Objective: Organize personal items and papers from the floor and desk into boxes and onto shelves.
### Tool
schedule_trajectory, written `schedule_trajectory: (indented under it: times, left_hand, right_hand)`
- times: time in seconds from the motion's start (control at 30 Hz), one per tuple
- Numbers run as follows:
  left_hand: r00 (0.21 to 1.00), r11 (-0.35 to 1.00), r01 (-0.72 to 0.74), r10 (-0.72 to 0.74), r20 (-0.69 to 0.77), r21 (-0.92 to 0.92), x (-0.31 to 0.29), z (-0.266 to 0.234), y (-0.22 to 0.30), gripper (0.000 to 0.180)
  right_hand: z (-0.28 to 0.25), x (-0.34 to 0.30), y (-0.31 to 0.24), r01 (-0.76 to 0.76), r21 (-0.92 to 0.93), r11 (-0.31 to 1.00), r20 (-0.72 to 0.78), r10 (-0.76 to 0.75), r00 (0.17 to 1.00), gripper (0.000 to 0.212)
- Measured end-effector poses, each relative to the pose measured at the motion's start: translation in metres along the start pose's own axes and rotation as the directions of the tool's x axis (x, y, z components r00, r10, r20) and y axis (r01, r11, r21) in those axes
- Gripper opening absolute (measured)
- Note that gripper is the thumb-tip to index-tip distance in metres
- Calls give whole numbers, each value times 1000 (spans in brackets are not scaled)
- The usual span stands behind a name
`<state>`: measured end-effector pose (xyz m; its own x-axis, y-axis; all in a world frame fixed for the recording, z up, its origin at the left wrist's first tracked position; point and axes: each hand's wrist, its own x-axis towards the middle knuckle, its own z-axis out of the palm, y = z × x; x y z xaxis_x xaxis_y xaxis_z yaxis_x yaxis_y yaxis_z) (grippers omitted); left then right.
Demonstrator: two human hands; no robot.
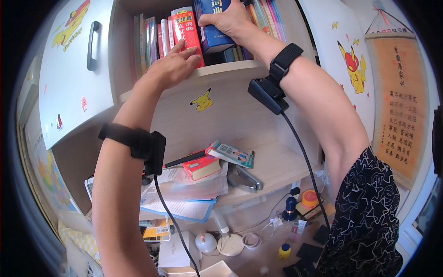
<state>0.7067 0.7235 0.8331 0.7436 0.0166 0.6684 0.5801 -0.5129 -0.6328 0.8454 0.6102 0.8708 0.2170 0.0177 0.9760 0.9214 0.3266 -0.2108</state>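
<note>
My right hand point(232, 22) grips a thick blue dictionary point(216, 42) on the upper shelf. The thumb lies across its face, and the other fingers are partly out of view above. To the left, a thick red dictionary point(188, 33) stands upright among the books. My left hand point(174, 66) rests its spread fingers on the lower front of that red book without wrapping round it. A dark gap separates the two dictionaries near the shelf board point(226, 69). Thin books point(148, 39) stand left of the red one, and more colourful books point(267, 18) stand on the right.
White cabinet doors flank the shelf; the left one has a dark handle point(93, 46). On the desk below lie a red book point(203, 168), a boxed item point(230, 153), a grey stapler point(244, 179) and papers point(184, 208). Cables hang from both wrist straps. A scroll point(397, 106) hangs at right.
</note>
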Motion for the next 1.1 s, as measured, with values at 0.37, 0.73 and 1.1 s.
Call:
schedule_trajectory:
  times: [0.37,0.73,1.1]
  left_hand:
    - [998,999,50,-50,38,-17,-1,-5,10,42]
    - [991,997,4,7,137,-83,-2,-6,-5,49]
    - [941,767,294,-125,316,-570,22,-13,-3,50]
  right_hand:
    - [58,30,75,-4,140,990,165,-20,986,62]
    - [18,-27,26,99,-578,810,318,112,941,62]
    - [-15,-22,15,234,-499,835,711,239,661,63]
